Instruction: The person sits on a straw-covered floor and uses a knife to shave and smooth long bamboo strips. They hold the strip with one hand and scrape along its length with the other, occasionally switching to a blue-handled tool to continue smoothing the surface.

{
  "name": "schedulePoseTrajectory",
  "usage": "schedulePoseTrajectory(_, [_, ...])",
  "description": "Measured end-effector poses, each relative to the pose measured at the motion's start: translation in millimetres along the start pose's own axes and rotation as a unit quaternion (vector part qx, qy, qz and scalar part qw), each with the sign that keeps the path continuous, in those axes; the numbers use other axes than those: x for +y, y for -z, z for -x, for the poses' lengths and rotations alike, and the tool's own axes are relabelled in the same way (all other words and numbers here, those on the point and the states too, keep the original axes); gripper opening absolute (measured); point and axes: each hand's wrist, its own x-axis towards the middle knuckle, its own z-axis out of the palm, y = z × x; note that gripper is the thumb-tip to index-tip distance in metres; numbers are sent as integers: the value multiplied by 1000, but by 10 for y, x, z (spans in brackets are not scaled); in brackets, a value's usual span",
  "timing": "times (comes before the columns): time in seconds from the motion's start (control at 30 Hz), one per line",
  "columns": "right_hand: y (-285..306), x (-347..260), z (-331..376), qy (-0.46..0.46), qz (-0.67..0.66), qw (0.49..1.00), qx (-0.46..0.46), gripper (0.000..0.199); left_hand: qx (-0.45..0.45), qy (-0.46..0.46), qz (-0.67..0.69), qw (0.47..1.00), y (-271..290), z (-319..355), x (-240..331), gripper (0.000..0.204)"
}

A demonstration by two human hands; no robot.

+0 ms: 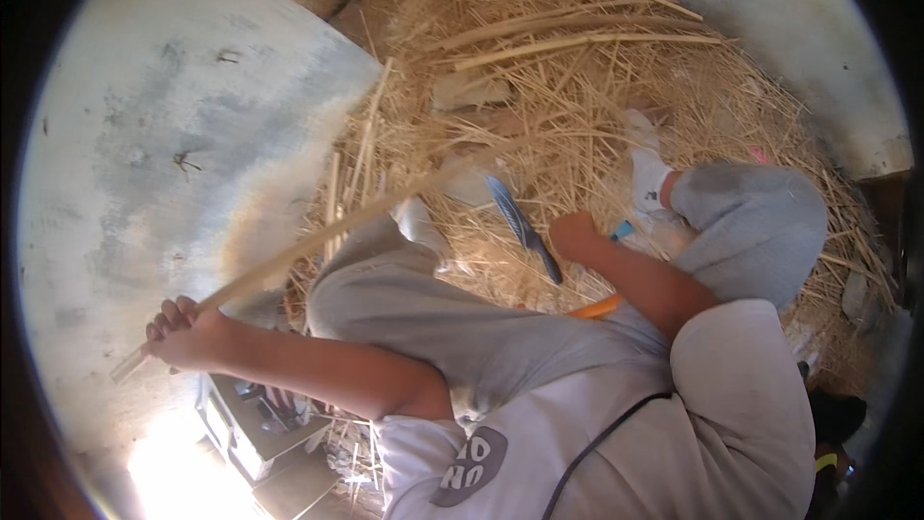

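Note:
My left hand (pixel 188 332) is wrapped round a long pale strip of split cane or wood (pixel 318 239), close to its lower end. The strip slants up and rightward over my left leg, and its far end blurs into the straw. Between my legs my right hand (pixel 576 237) is closed; what it grips is hidden. A small blue piece (pixel 623 230) shows beside the right wrist, and I cannot tell whether it belongs to something in that hand. Just left of the fist lies a knife (pixel 520 223) with a dark patterned blade and a black handle.
Loose straw and shavings (pixel 577 125) cover the floor, with several long strips (pixel 587 40) at the far side. Pale walls rise at left and right. An orange object (pixel 595 307) lies by my lap. A grey metal case (pixel 252 424) stands at lower left.

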Motion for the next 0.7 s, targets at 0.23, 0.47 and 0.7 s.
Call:
schedulePoseTrajectory(0.23, [-178,959,39,128,121,981,-75,27,27,56,37,997,138,-56,-486,42])
schedulePoseTrajectory(0.47, [-876,693,50,136,126,982,-40,22,12,122,84,989,180,-145,-519,39])
schedulePoseTrajectory(0.7, [-153,898,145,185,1,983,-12,25,1,265,270,926,225,-235,-679,37])
